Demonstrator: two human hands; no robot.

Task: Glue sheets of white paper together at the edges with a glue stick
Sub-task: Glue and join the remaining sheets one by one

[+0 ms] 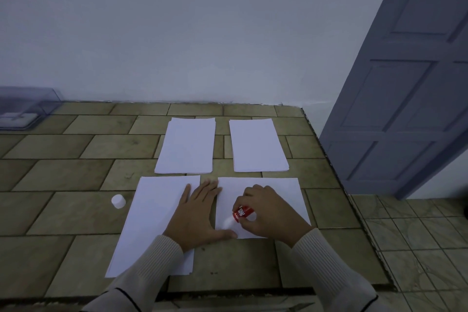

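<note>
— One tiled tabletop [76, 210] fills the lower frame; pale wall [177, 33] behind, grey-blue door [405, 83] right.
— Anything unclear?
— Clear box [22, 109], left edge, is cut off, its contents blurred.
— Counts?
— Four papers: upper-left stack [187, 145], upper-right stack [257, 145], lower-left stack [152, 223], lower-right sheet [278, 192]. One cap [118, 201] left of them. Left hand [197, 213] lies flat, fingers straight, bridging both lower papers; right hand [268, 213] grips one red glue stick [241, 213], tip at the lower-right sheet's left edge.

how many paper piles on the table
4: far left pile, far right pile, near left pile under left hand, near right pile under right hand. Stacked sheets possibly hidden.
</note>
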